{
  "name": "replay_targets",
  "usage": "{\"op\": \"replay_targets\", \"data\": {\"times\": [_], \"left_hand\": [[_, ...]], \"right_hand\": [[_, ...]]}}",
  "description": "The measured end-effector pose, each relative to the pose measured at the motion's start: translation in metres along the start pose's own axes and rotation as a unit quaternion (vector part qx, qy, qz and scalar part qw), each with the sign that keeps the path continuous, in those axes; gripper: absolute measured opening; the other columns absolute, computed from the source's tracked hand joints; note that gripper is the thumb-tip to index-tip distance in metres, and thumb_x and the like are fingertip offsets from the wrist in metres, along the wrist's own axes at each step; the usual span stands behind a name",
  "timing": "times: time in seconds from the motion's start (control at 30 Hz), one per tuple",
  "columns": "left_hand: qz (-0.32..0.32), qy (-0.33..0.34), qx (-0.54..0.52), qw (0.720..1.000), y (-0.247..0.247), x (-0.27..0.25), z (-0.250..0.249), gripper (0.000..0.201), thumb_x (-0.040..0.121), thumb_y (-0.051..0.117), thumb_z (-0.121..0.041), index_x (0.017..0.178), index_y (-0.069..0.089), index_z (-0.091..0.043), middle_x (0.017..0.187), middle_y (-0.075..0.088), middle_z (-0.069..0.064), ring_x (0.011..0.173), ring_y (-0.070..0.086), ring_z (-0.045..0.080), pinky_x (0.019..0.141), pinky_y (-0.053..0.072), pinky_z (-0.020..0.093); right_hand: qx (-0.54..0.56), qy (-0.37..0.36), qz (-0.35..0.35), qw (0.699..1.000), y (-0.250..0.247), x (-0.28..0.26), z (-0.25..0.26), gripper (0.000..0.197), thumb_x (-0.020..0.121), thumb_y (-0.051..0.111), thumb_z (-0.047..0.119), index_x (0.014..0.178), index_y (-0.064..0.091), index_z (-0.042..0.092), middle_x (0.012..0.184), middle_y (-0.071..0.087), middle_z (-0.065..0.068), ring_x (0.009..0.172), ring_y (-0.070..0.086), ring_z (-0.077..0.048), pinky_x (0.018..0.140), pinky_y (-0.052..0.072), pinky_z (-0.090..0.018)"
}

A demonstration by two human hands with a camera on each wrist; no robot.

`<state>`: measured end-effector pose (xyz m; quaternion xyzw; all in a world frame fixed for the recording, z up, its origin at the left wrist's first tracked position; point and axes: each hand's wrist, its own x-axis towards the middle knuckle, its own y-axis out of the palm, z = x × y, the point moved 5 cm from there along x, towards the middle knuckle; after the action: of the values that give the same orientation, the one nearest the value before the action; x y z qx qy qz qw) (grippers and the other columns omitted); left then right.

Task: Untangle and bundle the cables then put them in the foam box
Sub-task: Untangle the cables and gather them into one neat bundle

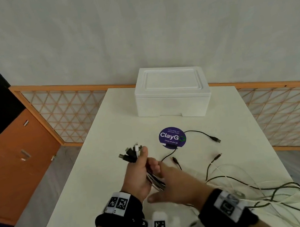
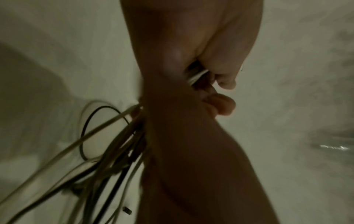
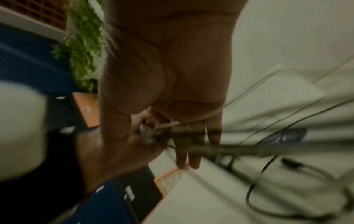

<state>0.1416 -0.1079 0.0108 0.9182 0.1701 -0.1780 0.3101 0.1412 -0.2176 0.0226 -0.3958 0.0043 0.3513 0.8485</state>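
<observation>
Cables [image 1: 154,177] gripped in left hand [image 1: 137,174]; right hand [image 1: 175,182] flat-fingered against them, foam box [image 1: 171,93] lidded

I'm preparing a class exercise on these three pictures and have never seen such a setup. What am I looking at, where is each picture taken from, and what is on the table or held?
No machine here: a person works bare-handed, with cameras strapped to the head and to each wrist. The wide picture is the head view; the two dim, blurred ones look along each hand.

The left hand keeps a grip on a bunch of cables, plug ends fanning out above the fist. The right hand lies against the same bunch with fingers straight.

On the white table are loose cables trailing right, a round purple ClayGo sticker, and the foam box, lid on.
</observation>
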Motion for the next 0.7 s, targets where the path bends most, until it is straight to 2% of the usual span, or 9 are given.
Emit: {"op": "replay_targets", "data": {"times": [0.07,0.13,0.23,0.27,0.33,0.4,0.5,0.6,0.7], "left_hand": [[0.017,0.002,-0.005,1.0,0.0,-0.001,-0.006,0.049,0.089,0.055,-0.038,0.049,0.055,-0.009,0.041,0.045,0.008,0.039,0.046,0.02,0.053,0.044,0.03],[0.012,0.011,-0.018,1.0,-0.01,0.002,-0.011,0.046,0.096,0.05,-0.033,0.055,0.049,-0.012,0.038,0.038,0.005,0.034,0.038,0.017,0.046,0.044,0.029],[-0.028,0.024,0.008,0.999,-0.027,0.004,-0.004,0.044,0.097,0.05,-0.032,0.059,0.042,-0.014,0.036,0.029,0.001,0.031,0.026,0.012,0.041,0.037,0.025],[-0.043,0.028,0.01,0.999,-0.032,0.005,0.0,0.043,0.097,0.05,-0.032,0.058,0.041,-0.015,0.036,0.028,0.0,0.031,0.025,0.012,0.041,0.035,0.025],[-0.059,0.028,0.009,0.998,-0.04,0.01,0.005,0.042,0.096,0.054,-0.029,0.058,0.041,-0.016,0.038,0.027,-0.001,0.032,0.025,0.012,0.044,0.031,0.026],[-0.05,0.027,0.0,0.998,-0.043,0.016,0.003,0.038,0.093,0.059,-0.02,0.059,0.042,-0.018,0.042,0.026,-0.002,0.035,0.025,0.011,0.045,0.033,0.027],[-0.025,0.013,-0.009,1.0,-0.044,0.025,0.002,0.039,0.09,0.061,-0.009,0.057,0.042,-0.019,0.046,0.024,-0.005,0.038,0.025,0.011,0.047,0.036,0.027],[0.001,0.005,0.012,1.0,-0.039,0.032,0.004,0.038,0.087,0.061,-0.006,0.056,0.043,-0.019,0.046,0.025,-0.004,0.039,0.027,0.012,0.05,0.037,0.028],[0.019,-0.003,0.034,0.999,-0.033,0.035,0.001,0.037,0.091,0.057,-0.005,0.059,0.043,-0.018,0.048,0.027,-0.003,0.041,0.029,0.012,0.053,0.038,0.029]], "right_hand": [[-0.045,-0.016,-0.004,0.999,0.013,0.009,0.005,0.048,0.081,0.061,0.029,0.123,0.043,0.015,0.103,0.065,-0.008,0.091,0.062,-0.025,0.078,0.051,-0.037],[-0.023,-0.011,0.024,0.999,0.017,0.01,-0.007,0.025,0.088,0.057,0.03,0.104,0.053,0.012,0.087,0.064,-0.007,0.078,0.061,-0.023,0.07,0.05,-0.035],[0.145,0.037,0.14,0.979,0.024,0.01,-0.02,0.024,0.09,0.058,0.038,0.087,0.057,0.014,0.069,0.059,0.001,0.056,0.053,-0.011,0.054,0.047,-0.024],[0.18,0.061,0.116,0.975,0.02,0.015,-0.028,0.028,0.091,0.056,0.041,0.088,0.058,0.013,0.072,0.059,0.0,0.055,0.054,-0.009,0.054,0.048,-0.022],[0.178,0.127,-0.039,0.975,0.002,0.031,-0.056,0.042,0.09,0.054,0.048,0.091,0.057,0.007,0.081,0.06,-0.008,0.067,0.061,-0.015,0.065,0.053,-0.029],[0.014,0.184,-0.153,0.971,-0.015,0.043,-0.085,0.044,0.087,0.058,0.048,0.098,0.055,0.006,0.096,0.06,-0.011,0.087,0.061,-0.025,0.08,0.051,-0.035],[-0.174,0.24,-0.09,0.951,-0.011,0.05,-0.111,0.038,0.09,0.056,0.034,0.116,0.048,0.007,0.118,0.05,-0.01,0.108,0.055,-0.027,0.089,0.044,-0.032],[-0.149,0.266,-0.088,0.948,-0.009,0.053,-0.124,0.023,0.093,0.04,0.015,0.11,0.053,0.006,0.114,0.056,-0.015,0.103,0.057,-0.031,0.078,0.044,-0.033],[-0.09,0.255,-0.109,0.957,-0.017,0.057,-0.126,0.018,0.093,0.039,0.015,0.099,0.055,0.009,0.098,0.058,-0.012,0.085,0.056,-0.026,0.074,0.046,-0.034]]}}
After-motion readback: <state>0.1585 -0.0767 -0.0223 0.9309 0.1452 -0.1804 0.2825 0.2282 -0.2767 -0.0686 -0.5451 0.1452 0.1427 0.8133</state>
